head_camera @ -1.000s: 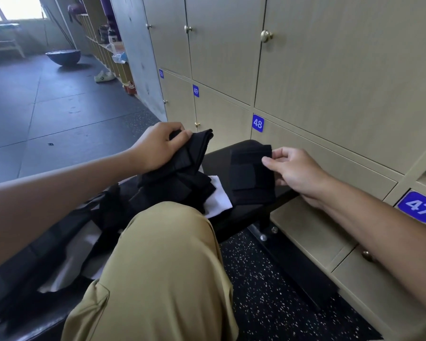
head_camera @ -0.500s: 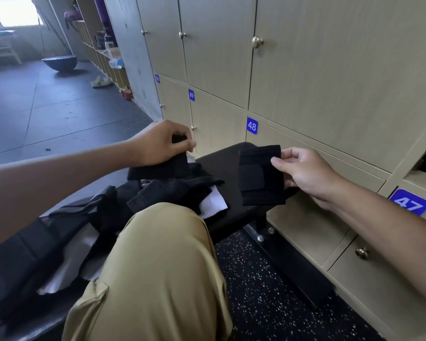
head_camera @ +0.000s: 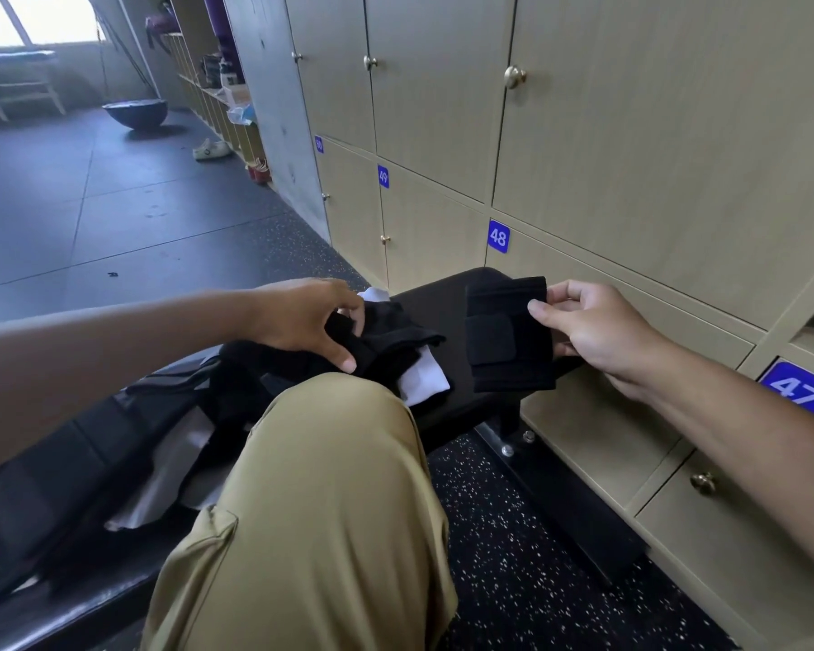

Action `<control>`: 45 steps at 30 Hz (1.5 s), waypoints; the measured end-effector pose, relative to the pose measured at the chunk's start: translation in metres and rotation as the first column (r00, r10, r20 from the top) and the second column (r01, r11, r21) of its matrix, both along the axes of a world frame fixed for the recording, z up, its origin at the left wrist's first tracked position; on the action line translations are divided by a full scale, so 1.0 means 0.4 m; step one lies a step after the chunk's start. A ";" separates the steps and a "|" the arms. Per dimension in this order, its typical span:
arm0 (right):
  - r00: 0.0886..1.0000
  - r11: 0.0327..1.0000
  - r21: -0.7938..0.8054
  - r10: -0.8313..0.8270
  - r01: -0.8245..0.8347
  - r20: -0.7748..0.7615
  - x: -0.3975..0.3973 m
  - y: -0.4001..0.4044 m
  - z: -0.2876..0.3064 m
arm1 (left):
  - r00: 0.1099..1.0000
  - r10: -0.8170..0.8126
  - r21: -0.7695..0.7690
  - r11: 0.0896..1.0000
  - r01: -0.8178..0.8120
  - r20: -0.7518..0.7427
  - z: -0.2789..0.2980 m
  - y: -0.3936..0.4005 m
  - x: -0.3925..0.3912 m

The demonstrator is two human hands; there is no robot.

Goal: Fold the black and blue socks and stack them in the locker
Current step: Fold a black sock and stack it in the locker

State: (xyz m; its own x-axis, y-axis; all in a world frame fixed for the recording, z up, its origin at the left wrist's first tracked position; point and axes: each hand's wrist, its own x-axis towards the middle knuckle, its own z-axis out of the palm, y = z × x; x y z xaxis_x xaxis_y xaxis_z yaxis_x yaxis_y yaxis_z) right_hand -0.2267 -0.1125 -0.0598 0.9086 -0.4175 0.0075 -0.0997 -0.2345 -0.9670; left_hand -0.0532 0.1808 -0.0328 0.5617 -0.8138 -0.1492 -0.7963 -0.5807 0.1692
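My right hand [head_camera: 593, 331] pinches the folded black knit sock [head_camera: 508, 335] by its edge; left hand [head_camera: 301, 319] spread on the limp dark pile [head_camera: 386, 340]; soft, light

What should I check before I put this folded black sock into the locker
1. Folded black sock pinched firmly in right hand: ok.
2. Fold holding flat, not unrolling: ok.
3. Left hand resting on the pile of dark clothes on the bench: ok.
4. Locker open to receive it: cannot tell; only a dark gap shows above the 47 label, and the 48 label marks a closed door.
5. Blue sock located: cannot tell.
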 end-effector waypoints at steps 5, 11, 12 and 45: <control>1.000 1.000 -0.002 0.000 0.000 -0.005 -0.008 0.001 0.003 | 1.000 -0.019 -0.005 1.000 0.019 0.023 0.007 0.017 -0.002; 1.000 1.000 0.013 -0.007 0.007 -0.011 -0.019 0.003 0.015 | 0.999 -0.042 -0.128 0.991 0.041 -0.003 0.089 0.042 -0.001; 1.000 1.000 0.027 -0.006 0.006 -0.012 -0.023 0.005 0.019 | 0.999 -0.036 -0.149 0.988 0.032 -0.028 0.113 0.040 -0.005; 0.938 0.945 0.044 -0.327 0.324 0.115 -0.397 -0.214 0.197 | 0.917 -0.342 -0.670 0.732 0.124 -0.205 0.146 -0.562 -0.283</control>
State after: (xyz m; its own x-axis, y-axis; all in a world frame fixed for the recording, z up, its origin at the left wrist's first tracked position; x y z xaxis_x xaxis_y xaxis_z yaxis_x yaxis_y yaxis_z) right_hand -0.3856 -0.1981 0.0191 0.7160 -0.6918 0.0940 -0.0501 -0.1851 -0.9814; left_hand -0.1666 -0.0439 0.0258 0.3580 -0.8760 0.3233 -0.7378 -0.0532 0.6729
